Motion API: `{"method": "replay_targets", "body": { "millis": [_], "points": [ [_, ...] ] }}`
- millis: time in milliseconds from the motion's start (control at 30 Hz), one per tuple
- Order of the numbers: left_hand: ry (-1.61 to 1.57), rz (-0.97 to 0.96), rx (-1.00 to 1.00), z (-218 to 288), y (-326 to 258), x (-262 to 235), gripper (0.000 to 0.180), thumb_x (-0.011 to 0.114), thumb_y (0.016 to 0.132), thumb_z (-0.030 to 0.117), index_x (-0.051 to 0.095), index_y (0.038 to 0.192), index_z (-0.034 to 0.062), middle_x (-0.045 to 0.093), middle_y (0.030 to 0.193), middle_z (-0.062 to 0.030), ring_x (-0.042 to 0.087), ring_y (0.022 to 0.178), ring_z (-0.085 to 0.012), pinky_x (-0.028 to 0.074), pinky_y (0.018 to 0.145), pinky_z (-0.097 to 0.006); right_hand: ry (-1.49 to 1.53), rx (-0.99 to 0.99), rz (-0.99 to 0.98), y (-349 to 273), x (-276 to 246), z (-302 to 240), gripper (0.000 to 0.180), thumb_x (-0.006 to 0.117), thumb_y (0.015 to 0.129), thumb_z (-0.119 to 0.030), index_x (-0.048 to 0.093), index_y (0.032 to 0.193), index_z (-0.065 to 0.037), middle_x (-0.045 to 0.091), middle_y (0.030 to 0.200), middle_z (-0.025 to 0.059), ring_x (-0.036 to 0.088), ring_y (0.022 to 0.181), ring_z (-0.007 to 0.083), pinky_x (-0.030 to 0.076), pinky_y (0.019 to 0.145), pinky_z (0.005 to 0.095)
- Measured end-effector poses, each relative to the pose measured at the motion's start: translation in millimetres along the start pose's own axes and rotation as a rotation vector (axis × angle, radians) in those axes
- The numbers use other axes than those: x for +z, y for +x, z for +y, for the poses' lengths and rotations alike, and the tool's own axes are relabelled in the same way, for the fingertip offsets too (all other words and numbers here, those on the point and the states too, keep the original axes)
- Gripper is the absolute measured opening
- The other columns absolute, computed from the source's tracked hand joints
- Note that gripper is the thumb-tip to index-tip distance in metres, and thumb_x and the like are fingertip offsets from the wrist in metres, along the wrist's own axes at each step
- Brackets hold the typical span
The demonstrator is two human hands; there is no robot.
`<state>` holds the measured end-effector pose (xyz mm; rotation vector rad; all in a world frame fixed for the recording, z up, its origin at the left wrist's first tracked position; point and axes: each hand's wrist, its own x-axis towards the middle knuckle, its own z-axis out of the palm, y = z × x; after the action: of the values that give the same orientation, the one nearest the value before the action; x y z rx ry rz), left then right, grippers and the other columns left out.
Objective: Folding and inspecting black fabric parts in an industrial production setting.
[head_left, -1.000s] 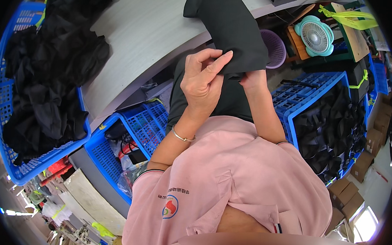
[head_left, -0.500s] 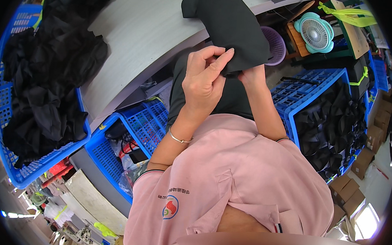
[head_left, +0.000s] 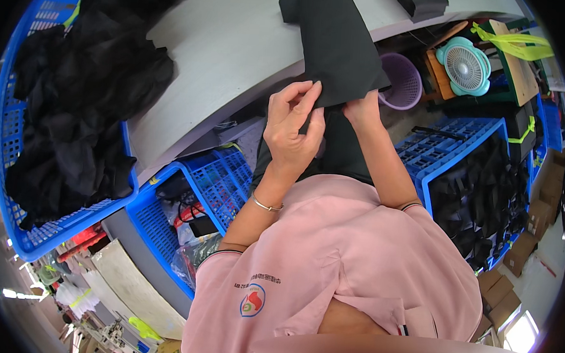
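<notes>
A piece of black fabric (head_left: 337,48) hangs over the near edge of the grey table (head_left: 239,33), its far end lying on the tabletop. My left hand (head_left: 291,126) pinches the lower left corner of the cloth between thumb and fingers. At the lower right corner, my right hand (head_left: 364,110) grips the same piece, with its fingertips hidden behind the cloth. Between the hands the lower edge is held spread, in front of my dark trousers.
On the left, a blue basket (head_left: 130,162) overflows with crumpled black fabric (head_left: 88,102). Another blue basket (head_left: 146,224) sits below the table. To the right are a purple bin (head_left: 402,87), a turquoise fan (head_left: 465,66) and a blue crate (head_left: 450,144) full of black pieces.
The fabric's lower edge is now spread flatter, and my left hand's fingers have shifted to its left corner. The whole view has shifted slightly.
</notes>
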<state>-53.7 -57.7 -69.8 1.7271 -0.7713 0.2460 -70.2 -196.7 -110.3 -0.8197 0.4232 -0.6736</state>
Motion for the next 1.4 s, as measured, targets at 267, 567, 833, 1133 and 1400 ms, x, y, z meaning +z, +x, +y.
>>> {"method": "replay_targets", "body": {
  "millis": [267,567,833,1133,1400],
  "points": [
    [-0.206,0.358,-0.532,-71.3,-12.2,-20.7,0.023,0.055,0.099,0.003,0.069,0.115,-0.0026,0.071,0.1,-0.0062,0.065,0.078,-0.0101,0.055,0.065,-0.024,-0.595,0.336,-0.606,6.8,38.4,-27.2,0.023,0.069,0.085,-0.01,0.068,0.106,0.001,0.07,0.1,0.007,0.065,0.092,0.0158,0.051,0.08,0.0298],
    [-0.695,0.285,-0.917,-98.7,-26.4,18.3,0.019,0.059,0.099,0.013,0.069,0.108,-0.0022,0.072,0.091,-0.0063,0.068,0.078,-0.0119,0.053,0.061,-0.023,-1.761,-0.789,-0.288,18.0,33.8,43.1,0.018,0.068,0.071,-0.012,0.069,0.087,-0.003,0.067,0.087,0.0143,0.065,0.085,0.0363,0.051,0.07,0.0465],
    [-0.843,0.279,-0.971,-95.5,-13.3,26.5,0.021,0.062,0.099,0.02,0.069,0.102,0.0005,0.071,0.087,-0.0039,0.065,0.076,-0.0097,0.05,0.066,-0.022,-1.65,-0.48,-0.379,14.5,41.4,24.4,0.019,0.067,0.07,-0.004,0.069,0.089,-0.004,0.067,0.086,0.016,0.064,0.082,0.0381,0.051,0.068,0.0495],
    [-0.922,0.241,-1.06,-83.1,-20.7,30.0,0.015,0.059,0.099,0.017,0.065,0.093,0.0048,0.066,0.082,0.0013,0.059,0.071,-0.006,0.047,0.068,-0.023,-1.591,-0.835,-0.307,7.4,35.0,41.4,0.021,0.069,0.075,-0.007,0.07,0.095,-0.004,0.066,0.093,0.0172,0.063,0.085,0.0396,0.051,0.073,0.0456],
    [-0.777,0.166,-0.869,-73.1,-25.2,30.0,0.02,0.055,0.101,0.012,0.068,0.108,-0.002,0.071,0.092,-0.0037,0.064,0.081,-0.0083,0.05,0.072,-0.023,-1.457,-0.635,-0.257,-0.4,12.6,34.9,0.011,0.062,0.081,-0.006,0.067,0.088,-0.001,0.066,0.082,0.0144,0.064,0.076,0.0309,0.05,0.07,0.0421]
  ]
}}
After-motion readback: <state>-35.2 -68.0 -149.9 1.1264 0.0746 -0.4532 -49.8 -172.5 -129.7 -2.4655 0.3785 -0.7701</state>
